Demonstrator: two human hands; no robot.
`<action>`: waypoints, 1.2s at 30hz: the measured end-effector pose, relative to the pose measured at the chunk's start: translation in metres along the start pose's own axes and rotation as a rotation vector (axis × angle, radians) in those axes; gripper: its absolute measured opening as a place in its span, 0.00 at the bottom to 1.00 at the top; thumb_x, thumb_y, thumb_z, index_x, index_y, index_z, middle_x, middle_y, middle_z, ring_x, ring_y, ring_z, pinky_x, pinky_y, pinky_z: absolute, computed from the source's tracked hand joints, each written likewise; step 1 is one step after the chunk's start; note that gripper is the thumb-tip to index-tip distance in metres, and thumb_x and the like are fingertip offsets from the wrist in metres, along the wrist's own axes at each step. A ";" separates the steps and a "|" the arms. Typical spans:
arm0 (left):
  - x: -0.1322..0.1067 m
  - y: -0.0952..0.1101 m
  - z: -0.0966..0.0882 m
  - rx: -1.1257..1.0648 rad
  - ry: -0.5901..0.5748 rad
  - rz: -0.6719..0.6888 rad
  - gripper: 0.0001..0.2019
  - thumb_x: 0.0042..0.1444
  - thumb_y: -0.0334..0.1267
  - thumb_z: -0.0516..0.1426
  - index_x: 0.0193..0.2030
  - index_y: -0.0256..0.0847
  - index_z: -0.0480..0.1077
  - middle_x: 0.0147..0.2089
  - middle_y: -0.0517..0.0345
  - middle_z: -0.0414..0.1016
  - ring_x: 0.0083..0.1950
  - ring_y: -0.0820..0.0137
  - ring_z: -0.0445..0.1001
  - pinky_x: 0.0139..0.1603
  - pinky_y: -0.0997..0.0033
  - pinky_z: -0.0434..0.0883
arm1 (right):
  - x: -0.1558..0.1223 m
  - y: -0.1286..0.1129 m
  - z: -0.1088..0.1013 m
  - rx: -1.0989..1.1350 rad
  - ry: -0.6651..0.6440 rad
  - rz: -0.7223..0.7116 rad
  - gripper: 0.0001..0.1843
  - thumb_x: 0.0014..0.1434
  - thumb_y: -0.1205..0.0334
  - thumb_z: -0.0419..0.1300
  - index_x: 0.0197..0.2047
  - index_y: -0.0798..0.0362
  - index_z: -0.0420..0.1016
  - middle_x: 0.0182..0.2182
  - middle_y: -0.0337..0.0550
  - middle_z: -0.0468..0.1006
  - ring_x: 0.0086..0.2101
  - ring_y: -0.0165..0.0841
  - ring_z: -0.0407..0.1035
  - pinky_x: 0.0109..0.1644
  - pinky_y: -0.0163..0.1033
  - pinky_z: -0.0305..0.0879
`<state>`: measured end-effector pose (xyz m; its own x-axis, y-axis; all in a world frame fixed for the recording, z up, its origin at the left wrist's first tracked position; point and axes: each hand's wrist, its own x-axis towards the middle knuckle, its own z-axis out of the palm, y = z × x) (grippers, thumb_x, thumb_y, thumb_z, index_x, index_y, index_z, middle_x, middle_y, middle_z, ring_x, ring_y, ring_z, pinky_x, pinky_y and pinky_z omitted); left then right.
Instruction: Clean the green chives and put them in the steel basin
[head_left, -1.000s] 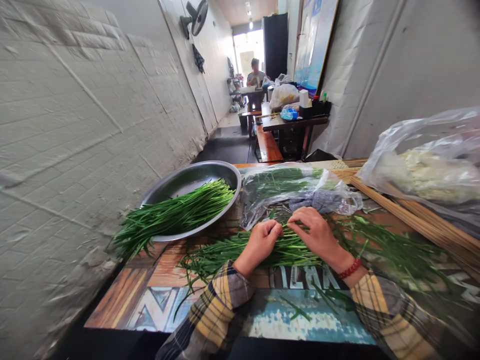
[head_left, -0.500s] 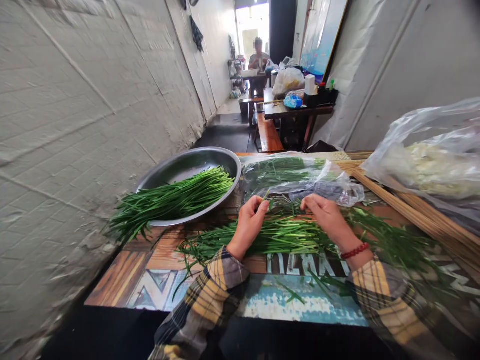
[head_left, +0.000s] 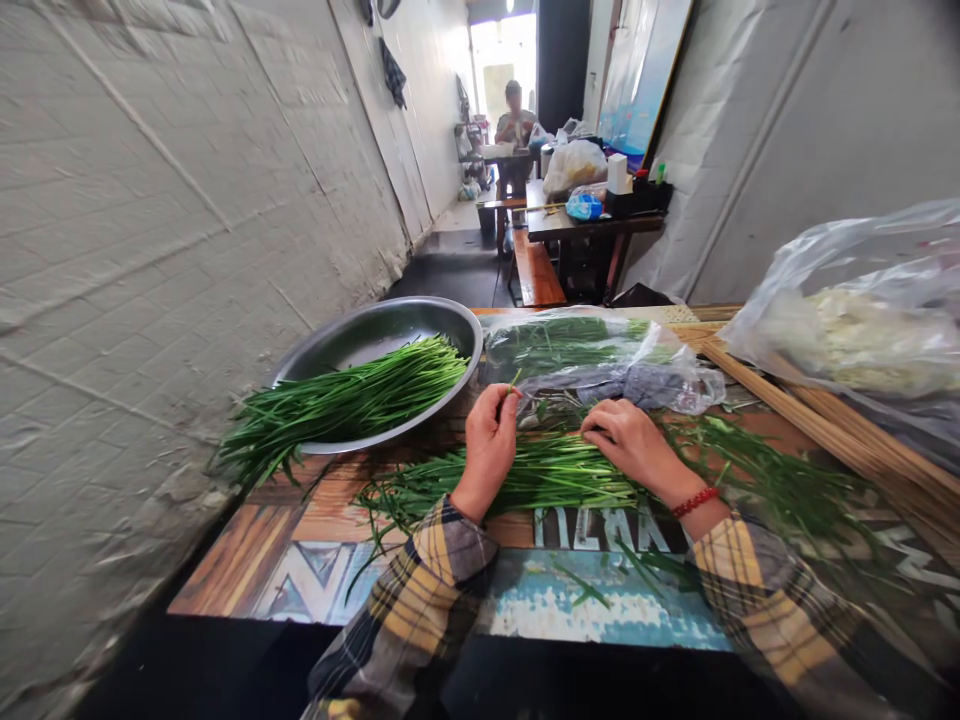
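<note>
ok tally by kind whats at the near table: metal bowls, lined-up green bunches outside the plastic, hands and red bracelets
Metal bowl: 1
Green bunches: 2
Left hand and right hand: 2
Red bracelet: 1
Total: 6

Harsh glare from far doorway [head_left: 501, 52]

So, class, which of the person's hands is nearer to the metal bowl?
Left. The left hand is just right of the metal bowl; the right hand is farther right, by the right end of the loose green stalks.
</note>
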<state>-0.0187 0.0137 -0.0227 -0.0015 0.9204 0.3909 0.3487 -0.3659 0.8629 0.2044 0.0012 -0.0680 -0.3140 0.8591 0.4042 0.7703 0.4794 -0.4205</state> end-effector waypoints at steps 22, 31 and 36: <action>-0.004 -0.011 0.011 0.054 -0.379 -0.019 0.13 0.59 0.38 0.55 0.27 0.35 0.72 0.27 0.59 0.69 0.33 0.71 0.66 0.35 0.73 0.61 | 0.003 -0.008 -0.020 0.127 0.406 0.117 0.15 0.67 0.58 0.48 0.32 0.51 0.70 0.30 0.43 0.75 0.35 0.37 0.68 0.41 0.43 0.62; -0.008 -0.009 0.015 0.199 -0.413 0.100 0.11 0.59 0.37 0.55 0.26 0.37 0.70 0.26 0.61 0.65 0.31 0.73 0.65 0.33 0.73 0.59 | 0.008 -0.033 -0.007 0.093 0.230 -0.059 0.07 0.64 0.59 0.56 0.36 0.49 0.74 0.34 0.41 0.78 0.38 0.36 0.68 0.44 0.44 0.60; -0.011 -0.004 0.017 0.291 -0.456 0.187 0.13 0.62 0.39 0.53 0.27 0.38 0.69 0.28 0.61 0.63 0.31 0.73 0.64 0.33 0.73 0.58 | 0.008 -0.037 -0.005 0.194 0.267 -0.022 0.09 0.63 0.60 0.57 0.30 0.51 0.72 0.29 0.41 0.76 0.34 0.36 0.67 0.42 0.42 0.61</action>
<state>-0.0039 0.0073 -0.0360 0.4673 0.8334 0.2951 0.5476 -0.5349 0.6434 0.1760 -0.0104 -0.0456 -0.1526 0.7831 0.6029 0.6370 0.5444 -0.5458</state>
